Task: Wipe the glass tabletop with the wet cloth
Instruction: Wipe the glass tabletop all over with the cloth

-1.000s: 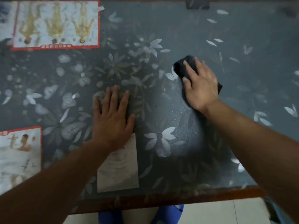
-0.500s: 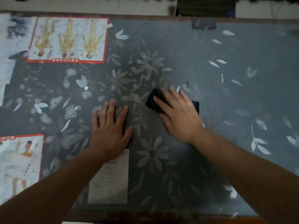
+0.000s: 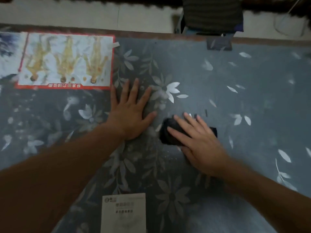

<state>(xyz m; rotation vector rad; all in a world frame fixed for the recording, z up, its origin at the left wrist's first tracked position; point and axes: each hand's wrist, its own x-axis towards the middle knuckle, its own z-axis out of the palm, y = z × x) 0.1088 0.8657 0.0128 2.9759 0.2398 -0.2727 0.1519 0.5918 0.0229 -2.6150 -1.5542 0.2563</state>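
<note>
Since a second ago the right hand [image 3: 198, 142] has swept the dark wet cloth [image 3: 169, 134] leftward, and it now presses it flat with straight fingers just right of the left thumb. The left hand [image 3: 131, 111] has slid toward the far side, lying released and flat on the glass beside the red-bordered photo [image 3: 65, 61], well apart from the paper slip [image 3: 123, 214]. Bare table [image 3: 252, 98] stretches right of the cloth and up to the wooden far edge [image 3: 151, 33].
</note>
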